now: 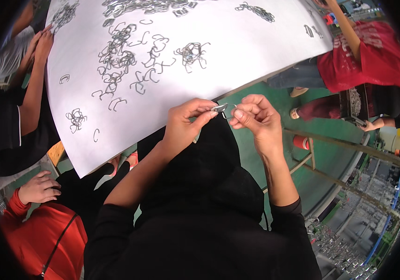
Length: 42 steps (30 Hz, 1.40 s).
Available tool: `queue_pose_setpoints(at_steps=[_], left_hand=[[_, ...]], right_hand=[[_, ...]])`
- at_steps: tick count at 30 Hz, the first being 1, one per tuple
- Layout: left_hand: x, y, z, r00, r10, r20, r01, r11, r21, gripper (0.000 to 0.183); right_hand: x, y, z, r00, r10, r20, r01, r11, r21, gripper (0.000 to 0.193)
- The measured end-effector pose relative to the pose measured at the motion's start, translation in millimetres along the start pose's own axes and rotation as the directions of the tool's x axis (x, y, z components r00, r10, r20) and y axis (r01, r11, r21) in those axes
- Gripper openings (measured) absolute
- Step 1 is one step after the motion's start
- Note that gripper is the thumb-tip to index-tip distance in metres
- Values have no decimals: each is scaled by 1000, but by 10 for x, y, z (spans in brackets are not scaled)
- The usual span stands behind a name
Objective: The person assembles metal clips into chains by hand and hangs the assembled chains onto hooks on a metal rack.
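Observation:
In front of my body, near the table edge, my left hand [184,122] pinches a small shiny metal clip [219,108] between thumb and fingertips. Close beside it, my right hand [261,119] grips a thin bent wire piece [230,105] that meets the clip. Whether the two parts are hooked together is too small to make out. Beyond my hands, loose C-shaped wire pieces [116,58] lie scattered over the white table [237,56]. A tangled heap of wire pieces [191,55] sits nearest to my hands.
More metal parts [144,6] are piled at the far side. Another person's hands [41,42] work at the left edge. A person in red [46,238] sits at lower left; another in a red shirt [368,56] is at right. A red bucket [301,142] stands on the green floor.

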<state>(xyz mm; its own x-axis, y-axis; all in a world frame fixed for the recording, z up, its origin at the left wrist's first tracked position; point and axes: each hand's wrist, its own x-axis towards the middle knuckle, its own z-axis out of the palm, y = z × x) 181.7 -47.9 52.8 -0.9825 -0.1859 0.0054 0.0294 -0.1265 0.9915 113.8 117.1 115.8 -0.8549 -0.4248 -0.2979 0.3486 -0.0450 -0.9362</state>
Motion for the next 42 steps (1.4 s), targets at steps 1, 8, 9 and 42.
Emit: queue_pose_setpoints(at_steps=[1,8,9,42], left_hand=[[9,-12,23,1000,0,-8,0,1000,-26,15],[-5,63,162,999,22,-33,-18,991,132,13],[6,56,137,997,78,5,-78,983,164,14],[593,388,-127,997,-32,-68,48,967,251,17]], right_hand=[[-31,45,-15,999,-1,-32,2,1000,14,21],[19,175,7,992,-69,-107,76,995,58,15],[17,204,15,983,-153,-105,159,986,49,15],[0,266,-44,869,-494,35,485,833,-265,13]])
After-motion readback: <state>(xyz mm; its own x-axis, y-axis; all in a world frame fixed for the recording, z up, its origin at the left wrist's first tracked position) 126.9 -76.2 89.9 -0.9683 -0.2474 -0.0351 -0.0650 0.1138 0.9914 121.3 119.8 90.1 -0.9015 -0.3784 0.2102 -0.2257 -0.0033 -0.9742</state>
